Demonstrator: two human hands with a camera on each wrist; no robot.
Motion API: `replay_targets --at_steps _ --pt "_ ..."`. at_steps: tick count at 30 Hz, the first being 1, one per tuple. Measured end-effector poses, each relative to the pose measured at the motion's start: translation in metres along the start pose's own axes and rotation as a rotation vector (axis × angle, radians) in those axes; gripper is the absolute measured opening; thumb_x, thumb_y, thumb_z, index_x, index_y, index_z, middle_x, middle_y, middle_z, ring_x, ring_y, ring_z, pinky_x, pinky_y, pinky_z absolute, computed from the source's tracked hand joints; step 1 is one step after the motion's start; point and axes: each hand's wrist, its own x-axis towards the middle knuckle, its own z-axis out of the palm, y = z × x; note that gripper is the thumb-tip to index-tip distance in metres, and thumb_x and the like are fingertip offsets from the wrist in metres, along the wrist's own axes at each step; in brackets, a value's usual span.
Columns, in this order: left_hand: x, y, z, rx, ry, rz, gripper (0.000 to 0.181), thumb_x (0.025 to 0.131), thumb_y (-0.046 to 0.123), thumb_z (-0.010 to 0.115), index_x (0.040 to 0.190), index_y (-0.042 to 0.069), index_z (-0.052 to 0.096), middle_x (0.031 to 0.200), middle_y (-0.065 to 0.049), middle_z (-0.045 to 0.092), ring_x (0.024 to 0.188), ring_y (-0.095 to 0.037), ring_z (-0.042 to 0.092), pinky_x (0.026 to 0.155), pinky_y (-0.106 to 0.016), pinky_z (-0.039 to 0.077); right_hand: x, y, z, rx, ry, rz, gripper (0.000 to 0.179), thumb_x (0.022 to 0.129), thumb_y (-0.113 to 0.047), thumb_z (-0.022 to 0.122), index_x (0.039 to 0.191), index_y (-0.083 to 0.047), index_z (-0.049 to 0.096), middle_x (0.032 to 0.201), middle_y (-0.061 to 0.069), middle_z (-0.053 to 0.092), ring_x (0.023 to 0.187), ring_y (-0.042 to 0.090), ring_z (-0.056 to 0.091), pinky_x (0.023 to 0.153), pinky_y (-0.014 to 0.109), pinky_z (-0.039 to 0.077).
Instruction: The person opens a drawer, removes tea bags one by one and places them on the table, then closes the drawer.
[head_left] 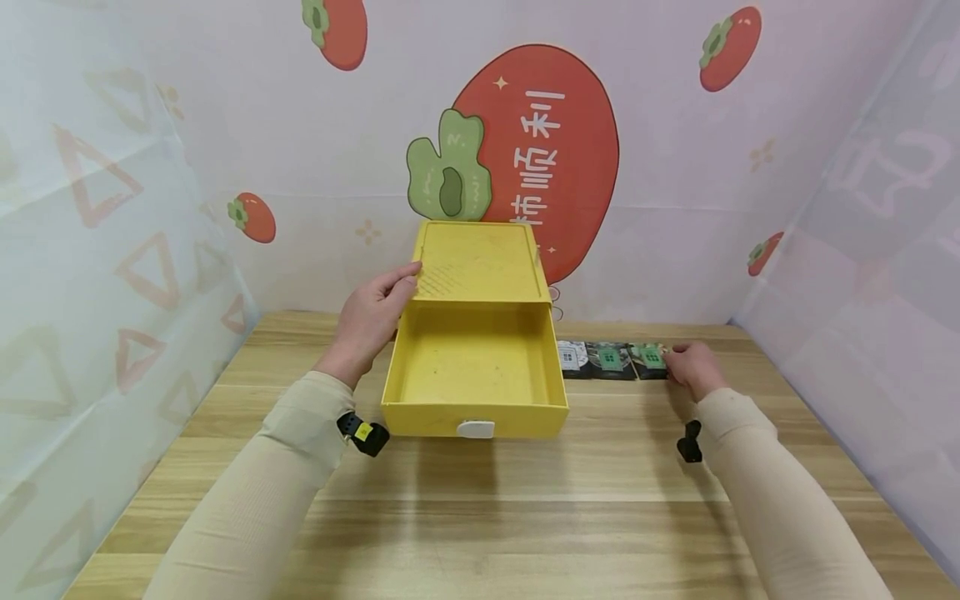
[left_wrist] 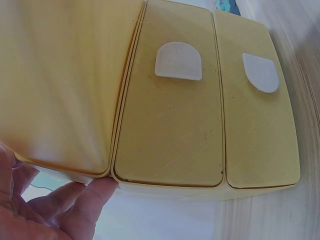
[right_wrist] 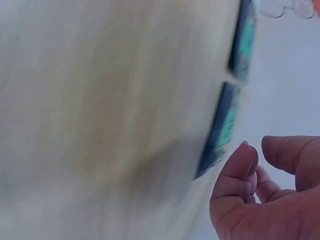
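Near the back of the table (head_left: 540, 533), we have the yellow cabinet (head_left: 483, 262), its top drawer (head_left: 480, 367) pulled well out towards us, a white tab (head_left: 476, 429) on the front. Beneath it, from the left wrist, we catch two lower drawers (left_wrist: 170, 117), both pushed in, each with a tab of its own. Now to the cabinet's left side, and there's our left hand (head_left: 367, 321): fingers slightly bent, tips resting against the side by the top edge, laid along it rather than wrapped round it. Across to the right, three packets (head_left: 609, 358) lie in a row on the wood, one whitish, two green, the whitish one nearest the cabinet. And at the far end of that row, our right hand (head_left: 696, 368), fingers loosely bent, thumb and forefinger a small gap apart with nothing between them! They're right beside the end packet; whether they touch it, we can't tell. Pale sleeves (head_left: 240, 492) on both arms, and behind everything, a backdrop (head_left: 322, 158) with one big red persimmon (head_left: 577, 167) and smaller ones around it.
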Motion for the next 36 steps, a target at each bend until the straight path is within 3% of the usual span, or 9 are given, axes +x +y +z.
replay_targets --at_steps 3,6,10,13,17,23,29,36 --pt "0.0 0.0 0.0 -0.001 0.0 -0.005 0.05 0.106 0.051 0.046 0.151 0.034 0.057 0.154 0.004 0.055 0.083 -0.02 0.057 0.063 -0.027 0.055 -0.004 -0.012 0.0 0.105 -0.033 0.001 0.062 0.109 -0.026 0.045 0.159 0.009 0.031 0.143 0.03 0.05 0.107 0.03 0.062 0.101 0.047 0.054" --pt "0.0 0.0 -0.001 -0.006 -0.001 -0.008 0.05 0.106 0.051 0.046 0.151 0.034 0.057 0.154 0.004 0.055 0.086 -0.02 0.057 0.064 -0.026 0.055 -0.01 -0.024 0.0 0.129 -0.043 -0.019 0.062 0.109 -0.028 0.047 0.158 0.007 0.034 0.141 0.027 0.051 0.103 0.026 0.061 0.103 0.048 0.054" --pt "0.0 0.0 -0.001 -0.008 -0.002 -0.006 0.05 0.106 0.051 0.046 0.152 0.033 0.057 0.155 0.004 0.054 0.094 -0.022 0.06 0.066 -0.027 0.056 -0.017 -0.037 0.002 0.175 -0.041 -0.074 0.055 0.109 -0.028 0.048 0.15 0.007 0.043 0.12 0.019 0.058 0.095 0.024 0.06 0.102 0.048 0.053" --pt "0.0 0.0 -0.001 -0.006 -0.003 -0.005 0.05 0.106 0.05 0.046 0.152 0.033 0.056 0.156 0.003 0.053 0.103 -0.024 0.061 0.068 -0.027 0.057 -0.022 -0.047 0.003 0.197 -0.036 -0.115 0.052 0.109 -0.027 0.049 0.148 0.006 0.046 0.116 0.015 0.058 0.089 0.017 0.058 0.098 0.044 0.054" --pt "0.0 -0.001 -0.001 -0.006 -0.007 -0.009 0.05 0.106 0.051 0.046 0.152 0.034 0.056 0.157 0.003 0.053 0.107 -0.025 0.061 0.07 -0.029 0.058 -0.029 -0.059 0.003 0.177 -0.029 -0.159 0.055 0.11 -0.031 0.047 0.152 0.004 0.044 0.135 0.022 0.055 0.099 0.02 0.061 0.099 0.045 0.054" --pt "0.001 -0.001 -0.001 -0.013 -0.012 -0.001 0.05 0.106 0.052 0.046 0.152 0.034 0.056 0.157 0.004 0.052 0.109 -0.025 0.062 0.072 -0.03 0.06 -0.041 -0.082 0.003 0.193 -0.001 -0.235 0.052 0.109 -0.036 0.047 0.144 0.003 0.048 0.139 0.023 0.052 0.111 0.03 0.06 0.1 0.043 0.055" --pt "0.001 0.0 -0.001 -0.014 -0.008 -0.002 0.05 0.106 0.052 0.046 0.152 0.034 0.056 0.157 0.004 0.053 0.107 -0.025 0.061 0.07 -0.029 0.059 -0.063 -0.11 0.002 0.173 0.02 -0.328 0.045 0.109 -0.037 0.051 0.131 0.001 0.054 0.121 0.018 0.058 0.103 0.029 0.06 0.087 0.034 0.058" --pt "0.001 -0.001 -0.001 -0.016 -0.008 -0.005 0.051 0.106 0.052 0.046 0.152 0.034 0.056 0.157 0.004 0.052 0.115 -0.025 0.061 0.072 -0.029 0.06 -0.096 -0.136 0.005 0.141 0.051 -0.455 0.044 0.106 -0.043 0.058 0.123 -0.003 0.059 0.106 0.013 0.059 0.094 0.029 0.059 0.079 0.028 0.057"
